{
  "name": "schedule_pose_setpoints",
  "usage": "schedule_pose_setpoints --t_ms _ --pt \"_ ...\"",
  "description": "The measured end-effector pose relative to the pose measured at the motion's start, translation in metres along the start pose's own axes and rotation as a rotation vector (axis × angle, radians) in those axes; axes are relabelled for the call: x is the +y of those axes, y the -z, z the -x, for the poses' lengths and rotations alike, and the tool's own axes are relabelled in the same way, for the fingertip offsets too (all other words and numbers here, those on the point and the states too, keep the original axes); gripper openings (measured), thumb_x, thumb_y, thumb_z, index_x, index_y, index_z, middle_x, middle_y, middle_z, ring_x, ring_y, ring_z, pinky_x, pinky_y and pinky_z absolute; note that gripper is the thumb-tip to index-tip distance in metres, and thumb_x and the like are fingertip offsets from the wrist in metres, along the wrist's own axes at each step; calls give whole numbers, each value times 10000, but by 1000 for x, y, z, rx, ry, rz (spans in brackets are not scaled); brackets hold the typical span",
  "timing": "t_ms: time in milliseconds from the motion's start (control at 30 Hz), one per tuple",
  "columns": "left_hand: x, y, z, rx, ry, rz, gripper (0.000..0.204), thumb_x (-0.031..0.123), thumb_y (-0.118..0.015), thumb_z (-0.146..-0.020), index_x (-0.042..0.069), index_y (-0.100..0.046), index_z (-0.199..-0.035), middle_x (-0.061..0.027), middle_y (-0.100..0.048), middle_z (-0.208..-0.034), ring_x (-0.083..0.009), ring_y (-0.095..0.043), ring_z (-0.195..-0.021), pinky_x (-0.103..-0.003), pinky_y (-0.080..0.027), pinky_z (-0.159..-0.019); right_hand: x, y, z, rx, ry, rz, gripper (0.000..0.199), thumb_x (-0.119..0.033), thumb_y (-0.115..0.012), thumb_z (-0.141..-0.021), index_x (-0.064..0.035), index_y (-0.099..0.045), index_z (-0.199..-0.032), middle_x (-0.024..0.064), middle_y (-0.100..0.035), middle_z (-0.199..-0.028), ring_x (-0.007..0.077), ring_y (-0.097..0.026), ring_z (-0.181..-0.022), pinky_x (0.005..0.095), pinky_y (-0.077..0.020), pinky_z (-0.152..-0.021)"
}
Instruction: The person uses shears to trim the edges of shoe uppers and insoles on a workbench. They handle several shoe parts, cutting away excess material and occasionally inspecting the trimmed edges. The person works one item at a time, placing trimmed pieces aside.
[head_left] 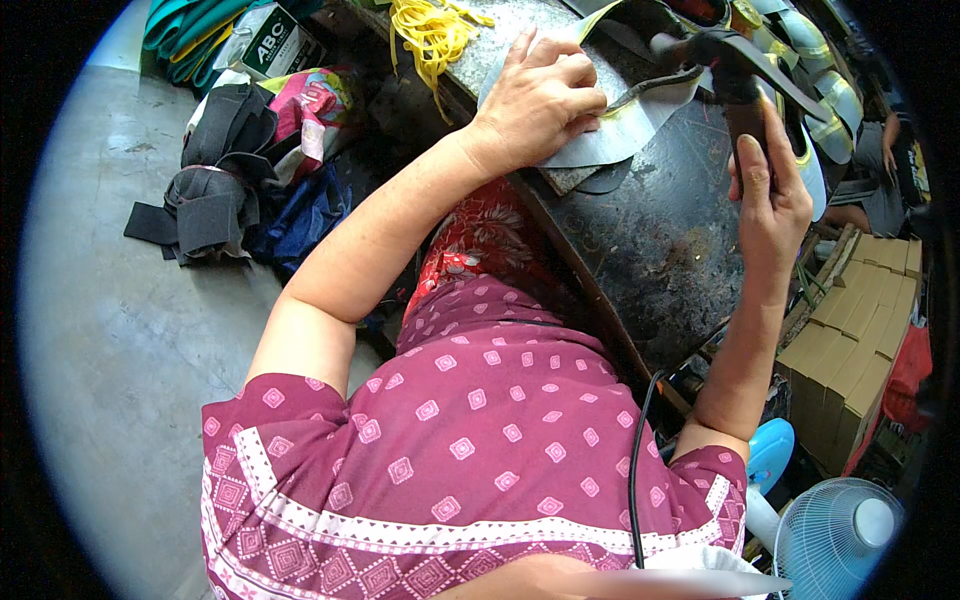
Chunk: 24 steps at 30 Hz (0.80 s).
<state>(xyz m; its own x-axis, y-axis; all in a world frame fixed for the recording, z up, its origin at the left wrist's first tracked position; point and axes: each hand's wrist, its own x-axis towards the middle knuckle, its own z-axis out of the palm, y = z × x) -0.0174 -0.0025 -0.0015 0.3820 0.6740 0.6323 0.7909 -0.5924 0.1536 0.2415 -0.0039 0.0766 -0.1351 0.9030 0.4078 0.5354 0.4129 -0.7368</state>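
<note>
My left hand has its fingers curled down onto a curved pale grey shoe upper with a dark inner edge. This piece lies on a stone slab at the near-left part of the dark worktable. In my right hand is a hammer, gripped by its dark handle with the thumb along it. The hammer's head is raised over the right end of the upper. Under the upper, a dark flat piece sticks out at the slab's edge.
Yellow laces hang over the table's left corner. More pale uppers lie along the right side. On the floor are dark fabric rolls at left and cardboard boxes at right. A blue fan stands at lower right, near my elbow.
</note>
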Motion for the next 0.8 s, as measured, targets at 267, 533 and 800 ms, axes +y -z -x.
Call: schedule_pose_setpoints --t_ms 267,533,800 --pt "5 3 0 13 24 -25 172 296 -762 -796 201 -677 -911 18 -612 -1038 -249 -513 -1223 -602 -273 -1122 -2 0 11 -263 165 368 385 -357 -661 -954 -234 -663 -1319 114 -720 -1150 290 -717 -1001 354 -557 -842" --pt "5 0 1 33 -2 -46 205 297 -782 -760 200 -695 -918 22 -610 -1042 -223 -525 -1207 -629 -249 -1135 6 -19 27 -253 118 453 396 -338 -645 -968 -229 -632 -1348 123 -703 -1185 327 -706 -1008 382 -565 -835" --pt "6 28 -18 -117 -146 -214 44 173 -642 -770 170 -685 -764 39 -651 -791 -160 -614 -1002 -587 -247 -1169 14 -8 28 -274 157 320 395 -351 -651 -961 -203 -651 -1328 135 -712 -1162 324 -708 -1012 381 -555 -832"
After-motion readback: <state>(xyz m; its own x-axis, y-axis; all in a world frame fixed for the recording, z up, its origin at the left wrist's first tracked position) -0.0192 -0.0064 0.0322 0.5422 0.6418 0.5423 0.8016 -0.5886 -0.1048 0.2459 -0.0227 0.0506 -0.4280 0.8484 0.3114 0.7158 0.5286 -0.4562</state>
